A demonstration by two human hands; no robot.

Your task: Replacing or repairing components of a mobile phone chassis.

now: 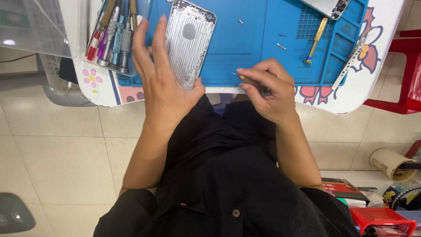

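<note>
Two bare hands work at the near edge of a blue repair mat (245, 48), which lies on a white table w/ flower print (372, 83). Left hand (164, 77) rests on the mat's left part, fingers spread and loosely curled round a silver phone back shell (188, 41); thumb presses the shell's near end, fingertips lie along its left edge. Shell lies inner side up, round hole near the far end, lengthwise away from the person. Right hand (267, 90) sits at the mat's near edge, right of the shell and apart from it, fingers pinched tight on a small brass-coloured tool (247, 80). Tool's thin tip pokes out left toward the shell; prob. a fine screwdriver, but most of it is hidden in the grip.

A clear tray of screwdrivers (109, 35) w/ red, purple, teal and grey handles stands just beside the mat's left edge, behind the left hand's fingers. On the mat's right part, a gold-handled screwdriver (316, 39) lies slanted by the grid section. A few tiny screws (281, 46) lie scattered mid-mat, between shell and that driver. Another phone part (329, 6) sits at the mat's far right corner, cut by the frame. A slim metal strip w/ holes (351, 61) lies on the table just off the mat's right edge.
</note>
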